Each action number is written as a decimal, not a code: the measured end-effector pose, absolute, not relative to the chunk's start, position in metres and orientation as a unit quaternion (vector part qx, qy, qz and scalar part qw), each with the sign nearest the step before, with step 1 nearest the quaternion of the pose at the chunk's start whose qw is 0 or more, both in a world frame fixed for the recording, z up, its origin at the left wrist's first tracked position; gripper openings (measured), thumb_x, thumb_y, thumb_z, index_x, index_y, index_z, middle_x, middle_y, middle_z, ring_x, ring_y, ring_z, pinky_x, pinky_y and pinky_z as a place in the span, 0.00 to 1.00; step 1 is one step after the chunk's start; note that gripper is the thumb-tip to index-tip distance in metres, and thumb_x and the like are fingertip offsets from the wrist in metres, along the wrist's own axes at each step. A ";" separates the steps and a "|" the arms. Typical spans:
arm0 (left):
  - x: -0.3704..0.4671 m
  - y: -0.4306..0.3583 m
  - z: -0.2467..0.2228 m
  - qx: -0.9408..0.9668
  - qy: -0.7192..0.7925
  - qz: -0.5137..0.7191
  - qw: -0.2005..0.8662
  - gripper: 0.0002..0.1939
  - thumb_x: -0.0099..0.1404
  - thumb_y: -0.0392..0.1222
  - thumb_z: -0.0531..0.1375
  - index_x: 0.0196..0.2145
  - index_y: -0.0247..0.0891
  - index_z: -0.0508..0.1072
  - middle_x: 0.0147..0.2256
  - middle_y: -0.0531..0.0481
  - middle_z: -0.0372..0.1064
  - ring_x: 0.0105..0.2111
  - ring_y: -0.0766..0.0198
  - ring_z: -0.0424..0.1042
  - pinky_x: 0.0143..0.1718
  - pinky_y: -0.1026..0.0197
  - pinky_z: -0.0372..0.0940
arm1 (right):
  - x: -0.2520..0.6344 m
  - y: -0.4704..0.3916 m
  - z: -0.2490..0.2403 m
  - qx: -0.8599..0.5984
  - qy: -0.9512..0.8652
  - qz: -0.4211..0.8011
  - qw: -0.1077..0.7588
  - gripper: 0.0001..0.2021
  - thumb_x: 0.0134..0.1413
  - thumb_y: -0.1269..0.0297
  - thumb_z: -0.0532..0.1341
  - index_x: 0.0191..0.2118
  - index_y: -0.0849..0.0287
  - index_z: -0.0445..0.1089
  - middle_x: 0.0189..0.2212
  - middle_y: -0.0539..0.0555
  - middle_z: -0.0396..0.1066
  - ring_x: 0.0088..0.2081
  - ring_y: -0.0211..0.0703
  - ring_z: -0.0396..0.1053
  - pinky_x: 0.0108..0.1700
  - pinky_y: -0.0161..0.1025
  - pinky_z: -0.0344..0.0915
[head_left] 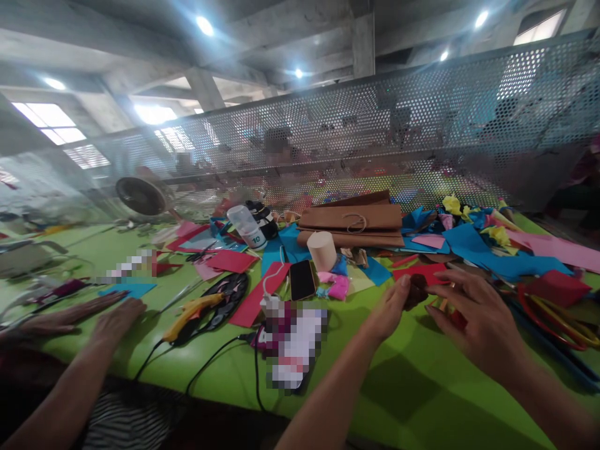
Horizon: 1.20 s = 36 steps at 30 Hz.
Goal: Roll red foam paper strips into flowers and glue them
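Observation:
My left hand [391,307] pinches a small crumpled dark brown piece [416,292], perhaps paper, above the green table [398,400]. My right hand [475,312] is just to the right of it, fingers curved and apart, with the index fingertip close to the piece. Whether that fingertip touches it I cannot tell. Behind the brown piece lies red paper [424,272]. A small red item partly shows under my right fingers, its kind hidden. To the right are red and yellow curved strips [546,315] and a folded red piece [557,289].
A co-worker's hands [117,319] rest at left near blue paper [134,290]. A yellow glue gun [192,314], a power strip [269,334], a phone [302,280], a cream roll [322,251], a bottle [246,226] and brown sheets [349,219] stand before a perforated metal screen [328,140].

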<state>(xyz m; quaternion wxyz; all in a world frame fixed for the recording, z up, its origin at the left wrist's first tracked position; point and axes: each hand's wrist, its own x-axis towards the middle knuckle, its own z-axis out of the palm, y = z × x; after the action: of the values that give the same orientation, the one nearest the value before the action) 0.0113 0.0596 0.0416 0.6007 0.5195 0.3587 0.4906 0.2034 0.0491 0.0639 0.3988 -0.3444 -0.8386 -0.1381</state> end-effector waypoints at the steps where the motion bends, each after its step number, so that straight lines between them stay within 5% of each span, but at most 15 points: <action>1: 0.012 0.060 0.042 0.519 0.356 0.493 0.601 0.39 0.64 0.78 0.55 0.46 0.36 0.77 0.34 0.49 0.69 0.37 0.61 0.68 0.43 0.59 0.63 | 0.204 0.049 0.063 -0.346 -0.840 -0.158 0.387 0.12 0.68 0.60 0.62 0.53 0.56 0.74 0.55 0.63 0.73 0.55 0.62 0.72 0.54 0.56 0.68; 8: 0.014 0.058 0.044 0.485 0.359 0.510 0.613 0.40 0.58 0.79 0.61 0.45 0.37 0.76 0.42 0.47 0.71 0.42 0.60 0.71 0.48 0.58 0.65 | 0.191 0.040 0.062 -0.366 -0.847 -0.213 0.321 0.14 0.69 0.61 0.59 0.54 0.59 0.74 0.57 0.64 0.74 0.50 0.61 0.74 0.50 0.57 0.68; 22: 0.011 0.058 0.044 0.484 0.377 0.485 0.623 0.45 0.59 0.81 0.58 0.54 0.40 0.77 0.49 0.42 0.75 0.51 0.54 0.73 0.53 0.55 0.65 | 0.196 0.045 0.068 -0.356 -0.842 -0.027 0.405 0.14 0.68 0.59 0.61 0.56 0.51 0.72 0.55 0.60 0.75 0.59 0.58 0.72 0.56 0.54 0.71; 30: 0.010 0.061 0.040 0.496 0.378 0.483 0.615 0.42 0.61 0.80 0.57 0.48 0.37 0.77 0.38 0.47 0.71 0.40 0.61 0.68 0.47 0.58 0.64 | 0.197 0.041 0.067 -0.365 -0.846 -0.031 0.387 0.14 0.67 0.61 0.62 0.55 0.49 0.75 0.58 0.60 0.73 0.60 0.61 0.72 0.57 0.58 0.71; 36: 0.006 0.066 0.040 0.464 0.375 0.493 0.633 0.45 0.52 0.84 0.61 0.45 0.38 0.74 0.37 0.49 0.67 0.36 0.63 0.65 0.42 0.59 0.63 | 0.242 0.063 0.075 -0.427 -0.773 0.059 0.465 0.11 0.68 0.58 0.63 0.52 0.51 0.78 0.51 0.59 0.76 0.48 0.51 0.76 0.51 0.47 0.72</action>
<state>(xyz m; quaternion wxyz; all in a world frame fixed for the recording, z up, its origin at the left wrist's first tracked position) 0.0056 0.0661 0.0401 0.6333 0.4639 0.3754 0.4928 0.2421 0.0634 0.0754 0.4655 -0.4270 -0.7730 0.0588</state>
